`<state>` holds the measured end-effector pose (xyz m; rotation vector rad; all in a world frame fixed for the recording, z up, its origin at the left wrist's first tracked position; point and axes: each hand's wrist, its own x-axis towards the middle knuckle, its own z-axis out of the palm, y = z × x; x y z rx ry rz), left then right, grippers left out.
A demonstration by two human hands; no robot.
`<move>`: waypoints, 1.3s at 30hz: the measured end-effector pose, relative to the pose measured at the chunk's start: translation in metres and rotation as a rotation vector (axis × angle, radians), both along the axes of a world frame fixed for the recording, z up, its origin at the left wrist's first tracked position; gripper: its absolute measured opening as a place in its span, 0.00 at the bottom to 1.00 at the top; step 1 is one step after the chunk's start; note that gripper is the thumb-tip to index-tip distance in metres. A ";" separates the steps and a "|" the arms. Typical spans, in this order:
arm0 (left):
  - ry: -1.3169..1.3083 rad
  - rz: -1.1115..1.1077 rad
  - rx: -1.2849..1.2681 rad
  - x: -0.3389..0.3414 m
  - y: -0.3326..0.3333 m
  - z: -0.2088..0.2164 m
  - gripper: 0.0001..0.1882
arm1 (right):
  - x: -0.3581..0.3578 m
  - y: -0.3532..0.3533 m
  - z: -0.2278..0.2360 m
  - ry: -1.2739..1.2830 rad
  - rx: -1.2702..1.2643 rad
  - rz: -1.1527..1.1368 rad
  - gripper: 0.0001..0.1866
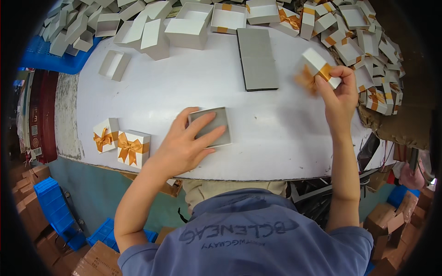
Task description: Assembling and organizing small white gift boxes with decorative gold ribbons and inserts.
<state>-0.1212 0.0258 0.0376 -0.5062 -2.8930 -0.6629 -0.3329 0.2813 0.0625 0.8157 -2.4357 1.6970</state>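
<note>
My left hand (186, 140) lies over an open white box tray (229, 126) on the table, fingers spread. Two fingertips reach inside onto its grey bottom; the thumb is by the near edge. Raised over the right side of the table, my right hand (338, 94) pinches a small white box lid (315, 59) with an orange ribbon round it. The ribbon's loose end or bow is blurred on the lid's left side. Left of my left hand stand two white boxes, one larger (134, 146) and one smaller (106, 135), both topped with orange bows.
A grey board (258, 60) lies at the table's far middle. White box parts (186, 32) pile along the far edge; ribboned lids (368, 43) heap at far right. A small open tray (114, 65) sits near a blue basket (60, 57). Cartons (99, 260) stand below the table.
</note>
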 end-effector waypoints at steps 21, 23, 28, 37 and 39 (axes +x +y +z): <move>-0.286 0.345 -0.319 0.004 0.001 0.056 0.48 | 0.012 -0.061 0.004 0.671 0.479 0.470 0.24; -0.164 0.397 -0.269 -0.011 -0.008 0.071 0.48 | -0.014 -0.060 -0.003 0.646 0.616 0.521 0.24; 0.296 0.596 -0.457 -0.109 -0.061 0.038 0.38 | -0.019 -0.090 0.027 0.119 1.016 0.812 0.22; -0.031 0.412 -0.259 -0.046 -0.019 0.019 0.15 | 0.008 -0.051 0.018 0.688 0.744 0.579 0.12; -0.176 0.342 0.063 -0.036 0.002 0.021 0.19 | 0.024 -0.053 0.028 0.640 0.410 0.404 0.04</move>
